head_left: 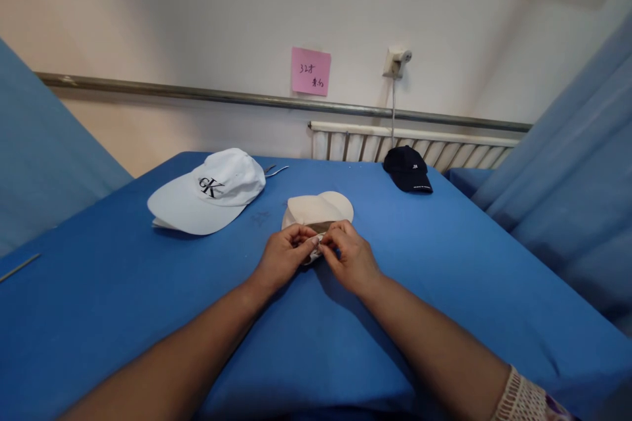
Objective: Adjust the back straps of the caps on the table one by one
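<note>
A cream baseball cap [311, 208] lies on the blue-covered table in front of me, its brim pointing away to the far right. My left hand [291, 250] is closed on the cap's near edge, thumb and fingers pinched together. Close beside it, my right hand [348, 251] pinches the same edge, with the fingertips of both hands almost meeting. Between them shows a bit of pale, patterned material at the cap's near rim. The fingers hide its detail.
White caps [230, 174] with a black logo sit stacked at the back left. A dark cap [407, 168] rests at the back right. A thin stick [20, 267] lies at the left edge. Behind the blue table [148, 316] are a radiator [365, 145], a pipe and a wall socket.
</note>
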`<state>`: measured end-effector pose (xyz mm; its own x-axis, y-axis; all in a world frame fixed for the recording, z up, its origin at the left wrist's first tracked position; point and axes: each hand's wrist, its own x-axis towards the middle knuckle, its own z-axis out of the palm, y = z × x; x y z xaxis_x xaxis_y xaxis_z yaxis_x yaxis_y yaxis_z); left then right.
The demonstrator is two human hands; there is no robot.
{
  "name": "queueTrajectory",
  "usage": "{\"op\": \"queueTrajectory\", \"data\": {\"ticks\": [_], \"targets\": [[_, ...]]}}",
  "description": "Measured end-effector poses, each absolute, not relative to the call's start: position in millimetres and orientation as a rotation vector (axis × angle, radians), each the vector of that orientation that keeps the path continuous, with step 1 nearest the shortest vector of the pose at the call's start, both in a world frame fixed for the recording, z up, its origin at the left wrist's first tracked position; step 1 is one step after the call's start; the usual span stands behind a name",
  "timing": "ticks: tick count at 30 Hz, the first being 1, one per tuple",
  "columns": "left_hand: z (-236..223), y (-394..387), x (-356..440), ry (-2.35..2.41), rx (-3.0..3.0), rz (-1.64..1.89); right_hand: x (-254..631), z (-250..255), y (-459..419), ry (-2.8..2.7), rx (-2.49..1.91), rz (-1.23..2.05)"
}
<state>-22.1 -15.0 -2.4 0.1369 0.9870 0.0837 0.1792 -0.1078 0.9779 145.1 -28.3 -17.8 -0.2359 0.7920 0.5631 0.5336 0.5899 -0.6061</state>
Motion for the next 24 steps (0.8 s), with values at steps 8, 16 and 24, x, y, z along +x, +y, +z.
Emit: {"op": "queueTrajectory", "data": {"ticks": [8, 16, 24], "targets": [[-6, -17, -20, 1.259, 1.627, 1.080, 139, -19, -29, -2.060, -1.189, 0.143], [-4, -15, -24, 1.329, 1.738, 1.086, 144, -24, -20, -1.866, -0.948, 0.369], [-4, -13, -24, 1.344, 1.686, 1.111, 144, -35, -15, -1.664, -0.935, 0.657]]}}
